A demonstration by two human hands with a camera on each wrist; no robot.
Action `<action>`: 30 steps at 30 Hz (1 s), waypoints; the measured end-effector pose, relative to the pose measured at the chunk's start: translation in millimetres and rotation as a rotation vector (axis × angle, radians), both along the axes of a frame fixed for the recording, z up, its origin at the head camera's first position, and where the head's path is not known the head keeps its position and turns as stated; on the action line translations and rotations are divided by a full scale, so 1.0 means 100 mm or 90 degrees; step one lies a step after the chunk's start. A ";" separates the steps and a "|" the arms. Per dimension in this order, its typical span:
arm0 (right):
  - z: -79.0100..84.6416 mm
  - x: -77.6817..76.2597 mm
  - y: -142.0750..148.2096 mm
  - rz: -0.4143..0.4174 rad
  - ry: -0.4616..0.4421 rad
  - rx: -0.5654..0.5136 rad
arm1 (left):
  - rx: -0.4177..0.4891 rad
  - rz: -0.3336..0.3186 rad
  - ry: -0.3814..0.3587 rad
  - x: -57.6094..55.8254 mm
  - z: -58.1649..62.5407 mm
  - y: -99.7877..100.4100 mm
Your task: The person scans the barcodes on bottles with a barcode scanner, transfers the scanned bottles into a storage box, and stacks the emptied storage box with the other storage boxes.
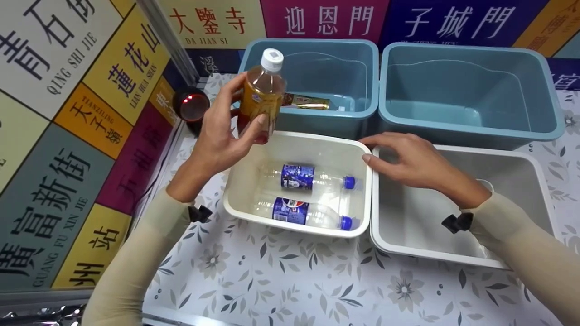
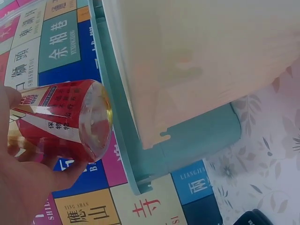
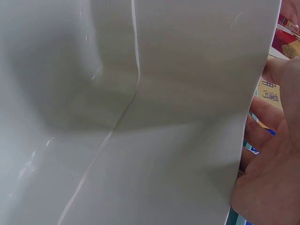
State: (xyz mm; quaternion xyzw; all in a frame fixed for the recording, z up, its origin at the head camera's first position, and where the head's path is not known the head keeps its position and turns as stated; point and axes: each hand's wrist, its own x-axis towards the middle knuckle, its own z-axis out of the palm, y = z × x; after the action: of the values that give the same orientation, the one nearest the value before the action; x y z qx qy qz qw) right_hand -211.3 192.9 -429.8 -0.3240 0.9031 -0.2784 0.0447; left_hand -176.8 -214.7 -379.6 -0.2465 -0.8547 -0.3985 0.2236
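Note:
My left hand [image 1: 226, 124] grips a plastic drink bottle [image 1: 263, 95] with a white cap, a yellow and red label. It holds the bottle upright above the back left corner of the left white bin [image 1: 299, 230]. The left wrist view shows the clear bottom of the bottle [image 2: 96, 122] past the fingers. Two clear bottles with blue caps and blue labels, a rear bottle [image 1: 297, 176] and a front bottle [image 1: 291, 210], lie in that bin. My right hand [image 1: 410, 158] rests its fingertips at the bin's back right corner, over the right white bin [image 1: 444, 253].
Behind stand two blue-green bins: the left one [image 1: 310, 43] contains a brown and gold package [image 1: 308, 101], the right one [image 1: 471, 47] is beside it. A dark round device [image 1: 190, 106] with red lights stands at the left wall. A flowered cloth [image 1: 290, 280] covers the table.

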 end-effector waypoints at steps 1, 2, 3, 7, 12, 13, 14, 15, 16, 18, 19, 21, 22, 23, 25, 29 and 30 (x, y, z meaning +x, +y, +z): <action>0.00 0.00 0.00 -0.001 -0.001 0.000 | 0.002 0.006 0.000 0.00 0.00 0.00; 0.00 0.00 0.00 -0.001 0.000 0.000 | 0.003 0.014 0.001 0.00 0.00 0.00; 0.00 0.00 0.00 -0.002 -0.001 0.000 | 0.004 0.022 0.002 0.00 0.00 -0.01; 0.00 0.00 0.00 -0.001 -0.001 -0.002 | 0.008 0.050 0.008 0.00 0.00 -0.02; -0.01 0.00 0.00 0.005 0.004 -0.005 | 0.014 0.092 -0.001 0.01 -0.01 -0.04; -0.01 0.00 0.00 0.006 0.005 -0.005 | 0.015 0.100 -0.005 0.01 -0.01 -0.05; 0.00 0.00 0.00 0.007 0.005 -0.006 | 0.018 0.107 -0.007 0.01 -0.01 -0.05; 0.00 0.01 0.00 0.008 0.006 -0.006 | 0.019 0.112 -0.007 0.01 -0.01 -0.06; 0.01 0.01 0.00 0.008 0.006 -0.006 | 0.019 0.118 -0.004 0.01 -0.01 -0.07; 0.02 0.01 0.00 0.007 0.007 -0.005 | 0.021 0.125 0.007 0.01 -0.02 -0.08; 0.02 0.01 -0.01 0.007 0.007 -0.005 | 0.021 0.129 0.014 0.01 -0.02 -0.09; 0.03 0.01 -0.01 0.006 0.007 -0.004 | 0.026 0.140 0.016 0.01 -0.02 -0.10; 0.02 0.01 0.00 0.005 0.006 -0.003 | 0.028 0.144 0.018 0.00 -0.03 -0.11; 0.02 0.01 0.00 0.004 0.005 -0.002 | 0.029 0.147 0.019 0.00 -0.03 -0.12; 0.01 0.01 0.00 0.004 0.004 -0.002 | 0.029 0.154 0.023 0.00 -0.03 -0.13; 0.00 0.01 0.00 0.003 0.003 0.002 | 0.029 0.159 0.040 0.00 -0.05 -0.16; 0.01 0.01 0.00 0.003 0.004 0.002 | 0.030 0.162 0.043 0.00 -0.06 -0.17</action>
State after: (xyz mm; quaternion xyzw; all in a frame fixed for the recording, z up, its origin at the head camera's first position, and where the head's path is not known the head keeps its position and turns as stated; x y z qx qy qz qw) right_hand -210.2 193.1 -429.0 -0.3271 0.9028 -0.2758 0.0432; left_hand -177.3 -232.0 -385.1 -0.1444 -0.8614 -0.3783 0.3067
